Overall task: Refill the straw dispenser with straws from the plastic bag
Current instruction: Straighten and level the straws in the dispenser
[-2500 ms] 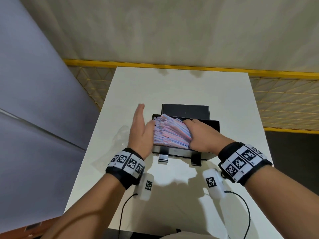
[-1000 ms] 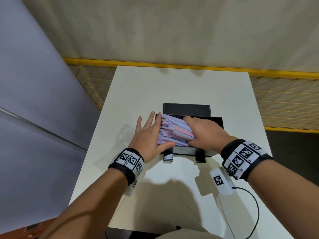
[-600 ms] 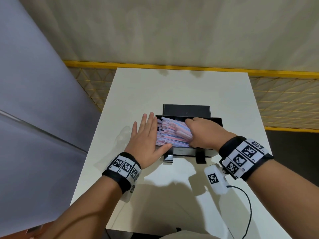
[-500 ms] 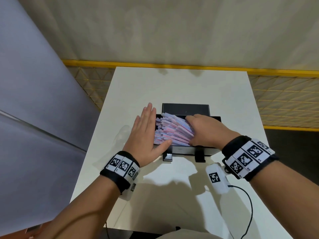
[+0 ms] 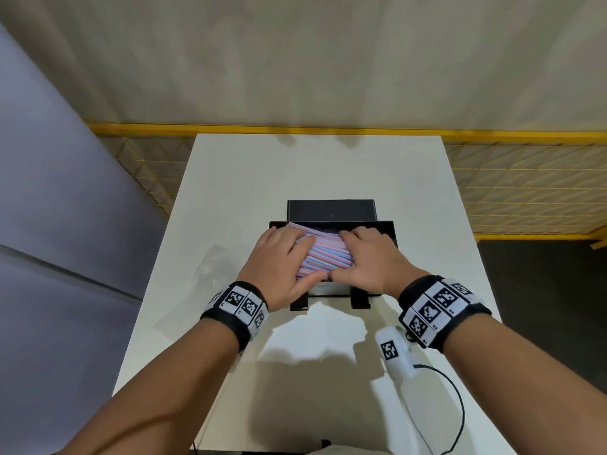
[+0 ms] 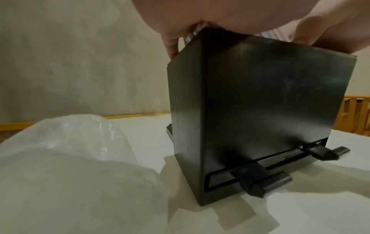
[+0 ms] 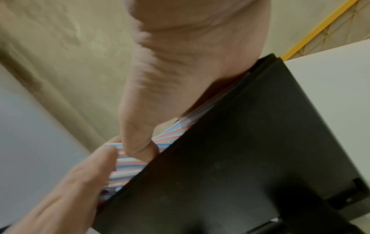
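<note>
The black straw dispenser (image 5: 331, 290) stands mid-table with its top open, heaped with pink and blue striped straws (image 5: 325, 254). My left hand (image 5: 279, 254) lies over the left end of the heap, fingers curled over the far side and thumb along the front. My right hand (image 5: 368, 257) grips the right end the same way. In the left wrist view a fingertip hangs down the side of the dispenser (image 6: 260, 102). The right wrist view has my thumb on the straws (image 7: 128, 163) at the rim of the dispenser (image 7: 240, 158). The clear plastic bag (image 5: 213, 267) lies crumpled to the left.
The dispenser's black lid (image 5: 331, 210) stands open behind the box. The white table (image 5: 312, 172) ends at a yellow mesh fence (image 5: 525, 192) behind and right. A grey panel (image 5: 65, 224) stands to the left. A white tagged device (image 5: 394, 353) with a cable hangs below my right wrist.
My left hand has moved from flat against the left end of the straws to on top of the heap. The heap now sits lower in the dispenser. My right hand stayed on it.
</note>
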Tool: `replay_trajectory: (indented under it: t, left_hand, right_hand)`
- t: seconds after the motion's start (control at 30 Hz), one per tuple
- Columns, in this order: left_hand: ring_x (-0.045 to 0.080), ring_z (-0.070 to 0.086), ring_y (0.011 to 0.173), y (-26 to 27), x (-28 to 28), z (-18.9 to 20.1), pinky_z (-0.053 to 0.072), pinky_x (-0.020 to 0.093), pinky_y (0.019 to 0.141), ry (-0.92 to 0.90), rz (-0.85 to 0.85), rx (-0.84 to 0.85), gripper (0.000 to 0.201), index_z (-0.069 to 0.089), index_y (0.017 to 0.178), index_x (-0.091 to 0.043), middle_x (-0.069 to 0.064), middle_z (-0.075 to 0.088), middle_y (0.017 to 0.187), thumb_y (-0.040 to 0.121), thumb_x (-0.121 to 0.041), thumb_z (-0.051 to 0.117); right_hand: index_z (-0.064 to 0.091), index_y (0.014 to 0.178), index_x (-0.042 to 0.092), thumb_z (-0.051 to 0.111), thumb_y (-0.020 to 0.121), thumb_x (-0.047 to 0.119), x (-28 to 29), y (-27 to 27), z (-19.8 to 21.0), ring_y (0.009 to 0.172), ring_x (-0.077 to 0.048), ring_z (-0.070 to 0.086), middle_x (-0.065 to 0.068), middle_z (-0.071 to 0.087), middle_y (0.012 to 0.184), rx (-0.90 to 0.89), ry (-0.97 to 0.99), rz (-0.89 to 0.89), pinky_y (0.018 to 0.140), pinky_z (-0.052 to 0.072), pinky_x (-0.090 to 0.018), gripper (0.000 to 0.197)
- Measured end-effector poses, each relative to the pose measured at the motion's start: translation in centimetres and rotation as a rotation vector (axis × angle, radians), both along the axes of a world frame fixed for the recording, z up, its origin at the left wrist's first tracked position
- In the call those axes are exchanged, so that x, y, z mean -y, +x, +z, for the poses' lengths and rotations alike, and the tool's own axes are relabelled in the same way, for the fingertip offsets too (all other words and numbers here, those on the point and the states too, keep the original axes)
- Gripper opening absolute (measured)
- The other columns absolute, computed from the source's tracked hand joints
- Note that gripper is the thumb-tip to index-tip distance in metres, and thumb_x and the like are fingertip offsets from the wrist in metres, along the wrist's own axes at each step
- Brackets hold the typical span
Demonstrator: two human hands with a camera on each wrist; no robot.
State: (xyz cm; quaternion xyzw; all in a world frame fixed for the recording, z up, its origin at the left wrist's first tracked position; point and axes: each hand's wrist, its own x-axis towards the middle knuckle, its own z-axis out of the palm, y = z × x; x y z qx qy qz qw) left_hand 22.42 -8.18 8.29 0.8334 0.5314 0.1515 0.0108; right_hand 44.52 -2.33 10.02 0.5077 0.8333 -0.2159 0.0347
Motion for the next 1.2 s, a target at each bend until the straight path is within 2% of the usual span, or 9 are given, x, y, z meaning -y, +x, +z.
replay_trajectory:
  t: [0.17,0.37,0.5,0.7,0.8,0.87,0.93,1.07,1.2]
  left_hand:
    - [0.033,0.060,0.106,0.4,-0.4,-0.4,0.045,0.047,0.096,-0.021,0.055,0.160,0.068,0.069,0.116,-0.010,0.009,0.065,0.118,0.100,-0.064,0.031]
    - [0.032,0.058,0.117,0.5,-1.1,0.9,0.046,0.044,0.103,0.025,0.171,0.175,0.035,0.070,0.105,-0.008,0.012,0.064,0.128,0.094,-0.035,0.050]
    - [0.032,0.053,0.127,-0.3,-0.7,1.7,0.041,0.044,0.109,-0.007,0.194,0.184,0.045,0.065,0.121,-0.008,0.013,0.056,0.139,0.093,-0.040,0.050]
    - [0.033,0.028,0.150,-0.2,-1.1,3.1,0.019,0.055,0.123,-0.098,0.053,-0.041,0.076,0.045,0.149,-0.015,0.010,0.036,0.161,0.092,-0.065,0.043]
    - [0.033,0.041,0.141,0.0,-1.3,2.3,0.026,0.052,0.119,-0.204,0.040,-0.152,0.084,0.046,0.147,-0.011,0.014,0.046,0.152,0.091,-0.074,0.036]
    - [0.036,0.047,0.134,0.0,-1.2,1.5,0.035,0.050,0.115,-0.191,0.027,-0.147,0.085,0.050,0.143,-0.003,0.018,0.050,0.146,0.093,-0.071,0.037]
    - [0.038,0.042,0.141,0.2,-0.9,0.9,0.033,0.048,0.119,-0.203,0.056,-0.128,0.088,0.047,0.145,0.002,0.022,0.046,0.151,0.095,-0.068,0.032]
    - [0.030,0.012,0.157,0.6,-0.7,0.8,0.009,0.038,0.128,-0.311,0.126,-0.182,0.096,0.022,0.158,-0.001,0.017,0.018,0.168,0.091,-0.066,0.000]
    - [0.026,0.007,0.158,0.3,-1.3,1.5,0.000,0.048,0.127,-0.307,0.117,-0.328,0.085,0.014,0.161,-0.006,0.013,0.008,0.170,0.097,-0.057,-0.008]
  right_hand:
    - [0.052,0.124,0.023,0.045,0.066,0.081,0.3,0.2,-0.4,0.089,-0.023,0.055,-0.001,0.040,0.108,-0.028,-0.091,-0.039,0.081,0.049,-0.037,0.082]
    - [0.054,0.128,0.021,0.041,0.067,0.070,-0.2,0.9,0.0,0.099,-0.025,0.053,-0.002,0.053,0.108,-0.002,0.057,0.068,0.085,0.041,-0.037,0.080]
    - [0.050,0.135,0.022,0.047,0.070,0.064,-0.8,2.2,0.8,0.100,-0.026,0.054,-0.003,0.057,0.111,-0.024,0.119,0.138,0.089,0.045,-0.037,0.078]
    - [0.047,0.142,0.023,0.053,0.079,0.067,-0.5,1.7,0.7,0.105,-0.025,0.053,-0.002,0.057,0.119,-0.059,0.111,0.155,0.093,0.046,-0.042,0.077]
    - [0.049,0.138,0.020,0.054,0.082,0.070,-0.2,0.7,0.5,0.106,-0.023,0.054,-0.003,0.057,0.121,-0.081,0.088,0.141,0.093,0.047,-0.043,0.076]
    - [0.049,0.139,0.018,0.052,0.085,0.070,0.0,0.3,0.2,0.105,-0.024,0.054,-0.004,0.055,0.122,-0.072,0.081,0.147,0.092,0.048,-0.042,0.075]
    - [0.050,0.138,0.015,0.045,0.088,0.072,0.4,0.4,-0.2,0.103,-0.024,0.053,-0.004,0.055,0.119,-0.050,0.162,0.180,0.090,0.046,-0.040,0.075]
    - [0.059,0.131,0.012,0.050,0.091,0.060,0.6,2.4,-0.2,0.112,-0.029,0.051,-0.008,0.056,0.122,-0.139,0.421,0.152,0.101,0.040,-0.045,0.063]
    - [0.054,0.139,0.016,0.050,0.093,0.049,-0.4,4.8,-0.5,0.129,-0.032,0.046,-0.010,0.054,0.138,-0.169,0.368,-0.015,0.112,0.035,-0.050,0.058]
